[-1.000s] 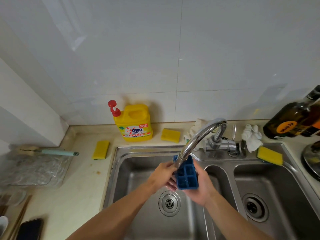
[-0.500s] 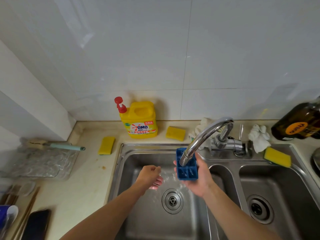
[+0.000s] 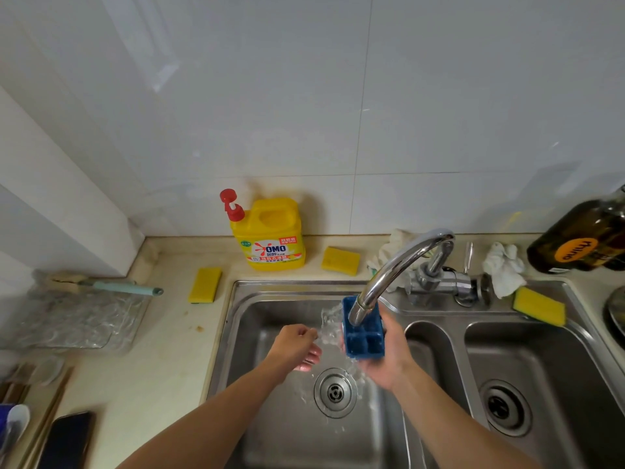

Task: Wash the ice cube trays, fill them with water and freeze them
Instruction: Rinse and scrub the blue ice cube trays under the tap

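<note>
The right grip (image 3: 389, 358) is curling around the blue ice tray (image 3: 364, 343) and holding it under the tap (image 3: 395, 275), near the rear edge of the left sink basin (image 3: 270, 306) set in the desk (image 3: 169, 350). Water is spilling off the tray. The left grip (image 3: 297, 345) is hanging just beside it, loosely curled and holding nothing. Judged stage: washing is under way, while filling and freezing are remaining. Only one tray is showing.

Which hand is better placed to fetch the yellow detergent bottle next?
Probably the left hand: it holds nothing and is nearer the yellow detergent bottle, while the right hand grips the blue ice cube tray under the tap.
</note>
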